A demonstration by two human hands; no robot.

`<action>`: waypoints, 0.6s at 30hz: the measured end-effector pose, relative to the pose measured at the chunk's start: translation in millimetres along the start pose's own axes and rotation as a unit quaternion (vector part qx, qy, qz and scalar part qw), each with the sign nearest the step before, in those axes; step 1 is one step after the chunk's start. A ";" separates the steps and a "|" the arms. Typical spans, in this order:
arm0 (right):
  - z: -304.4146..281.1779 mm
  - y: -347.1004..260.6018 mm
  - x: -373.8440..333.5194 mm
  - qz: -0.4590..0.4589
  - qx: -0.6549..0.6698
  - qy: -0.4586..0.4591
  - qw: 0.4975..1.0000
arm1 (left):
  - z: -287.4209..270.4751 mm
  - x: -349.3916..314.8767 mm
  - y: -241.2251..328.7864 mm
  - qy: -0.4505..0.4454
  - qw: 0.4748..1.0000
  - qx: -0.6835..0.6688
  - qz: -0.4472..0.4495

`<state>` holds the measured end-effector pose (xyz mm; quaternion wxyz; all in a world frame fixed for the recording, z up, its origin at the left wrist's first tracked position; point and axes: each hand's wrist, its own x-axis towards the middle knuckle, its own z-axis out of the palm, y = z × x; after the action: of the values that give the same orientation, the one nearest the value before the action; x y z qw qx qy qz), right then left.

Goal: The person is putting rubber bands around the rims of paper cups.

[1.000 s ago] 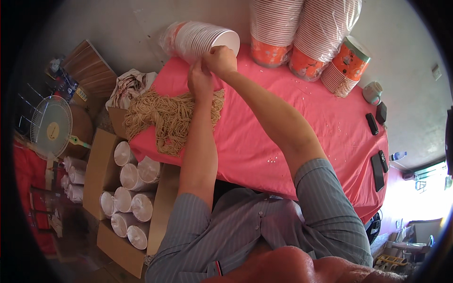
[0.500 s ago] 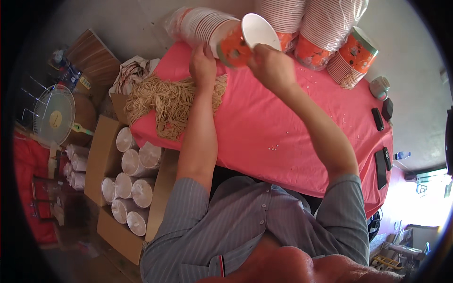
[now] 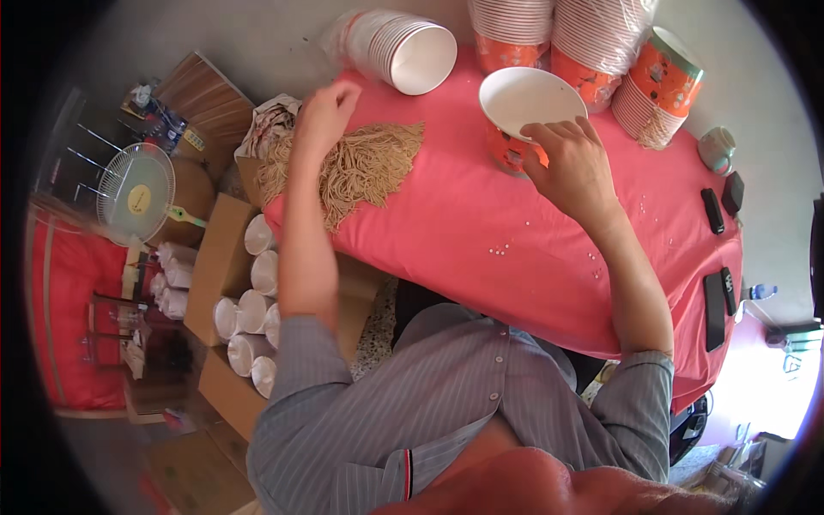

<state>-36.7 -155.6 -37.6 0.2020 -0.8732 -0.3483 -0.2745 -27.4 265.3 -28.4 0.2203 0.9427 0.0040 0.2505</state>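
Observation:
An orange paper tub (image 3: 505, 148) with a white inside stands upright on the pink-covered table. My right hand (image 3: 573, 163) grips its near right rim, fingers bent over the edge. My left hand (image 3: 326, 118) hovers beside a heap of tan strings (image 3: 378, 163), its fingers apart and holding nothing. Behind it, a nested stack of white-mouthed paper tubs (image 3: 421, 60) lies on its side in clear plastic wrap. The left forearm covers part of the strings.
Upright stacks of tubs (image 3: 601, 43) line the table's back, beside an upturned orange tub (image 3: 665, 73) on another stack. A mug (image 3: 717, 150) and black devices (image 3: 714, 309) sit at right. An open carton (image 3: 225, 257) of wrapped white rolls stands lower left, near a fan (image 3: 136, 193).
The orange tub has come away from the lying stack and now stands upright on the table, further right. My left hand has let go of the stack and moved left.

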 end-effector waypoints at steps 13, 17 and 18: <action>-8.4 10.8 -1.7 -0.003 0.018 0.001 1.000 | -21.0 -31.6 -15.8 -0.220 0.948 0.199 0.111; -5.9 16.5 -3.9 -0.006 0.029 -0.003 1.000 | -16.7 -24.4 -16.9 -0.219 0.949 0.197 0.110; -5.8 18.0 -4.0 -0.004 0.028 -0.001 1.000 | -16.8 -21.4 -16.8 -0.219 0.949 0.197 0.112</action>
<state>-28.2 -172.9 -38.6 0.2245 -0.8660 -0.3598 -0.2649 -52.3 284.9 -32.5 -0.0038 0.9933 -0.1013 0.0549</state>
